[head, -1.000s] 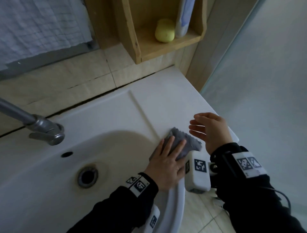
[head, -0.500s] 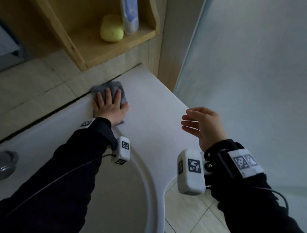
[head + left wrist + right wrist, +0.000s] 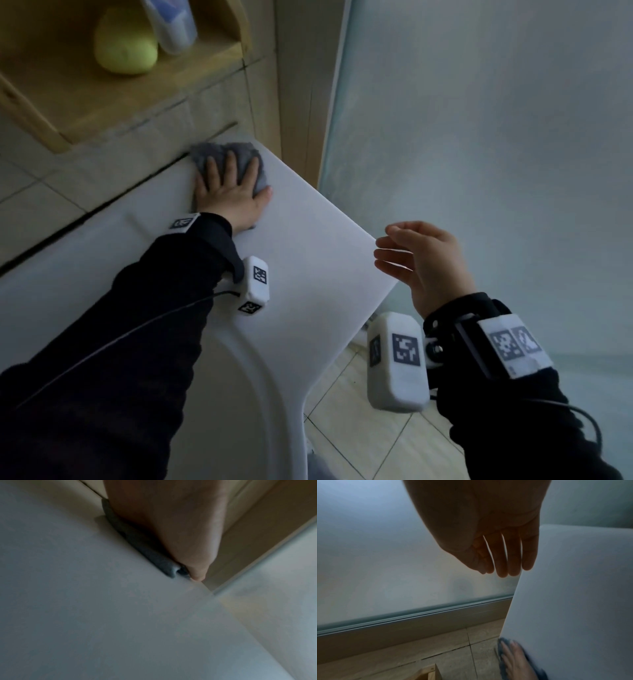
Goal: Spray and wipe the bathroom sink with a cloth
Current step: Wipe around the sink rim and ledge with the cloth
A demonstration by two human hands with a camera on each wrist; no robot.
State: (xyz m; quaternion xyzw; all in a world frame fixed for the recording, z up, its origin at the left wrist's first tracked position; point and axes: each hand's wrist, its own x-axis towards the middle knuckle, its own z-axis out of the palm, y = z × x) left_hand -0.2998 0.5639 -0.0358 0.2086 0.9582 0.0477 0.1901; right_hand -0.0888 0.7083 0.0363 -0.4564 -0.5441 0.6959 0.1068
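Note:
A grey cloth lies flat on the white sink top at its far right corner, against the tiled wall. My left hand presses it down with straight, spread fingers. The left wrist view shows the cloth squeezed under my palm, my thumb tip touching the sink surface. My right hand hovers past the sink's right edge, fingers straight and relaxed, holding nothing. In the right wrist view its fingers hang beside the sink top; the left hand on the cloth shows below. No spray bottle is in view.
A wooden shelf above the sink holds a yellow-green soap and a pale bottle. A frosted glass panel stands close on the right. Tiled floor lies below the sink's right edge.
My left hand has slid the cloth from the basin rim to the far edge of the sink top, then right along the wall into the corner. The right hand stays hovering, empty.

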